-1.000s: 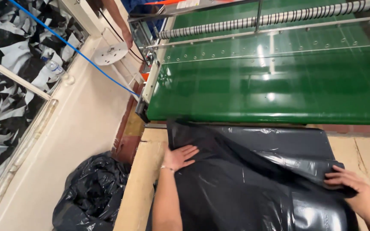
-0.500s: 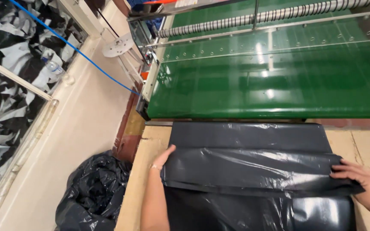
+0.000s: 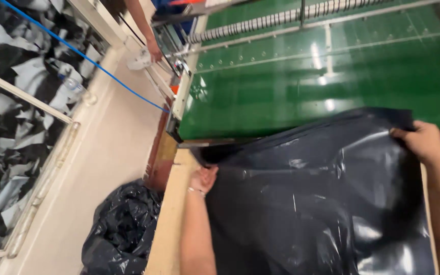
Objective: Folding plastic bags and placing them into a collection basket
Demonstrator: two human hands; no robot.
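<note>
The left hand (image 3: 203, 179) pinches the black plastic sheet's (image 3: 311, 203) edge at nine o'clock; the right hand (image 3: 422, 142) grips its corner at two o'clock; the sheet drapes over the wooden table (image 3: 168, 229), overlapping the green conveyor (image 3: 301, 86) at twelve; crumpled black bags (image 3: 120, 231) lie at eight.

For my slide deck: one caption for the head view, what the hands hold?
Both hands, left and right, grip a black plastic sheet beside a green conveyor.

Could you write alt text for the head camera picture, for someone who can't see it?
Two bare hands, left hand and right hand, grip the edges of a glossy black plastic sheet on a wooden table, beside a green conveyor belt. Crumpled black plastic lies on the floor; another person's hand shows far off.
</note>
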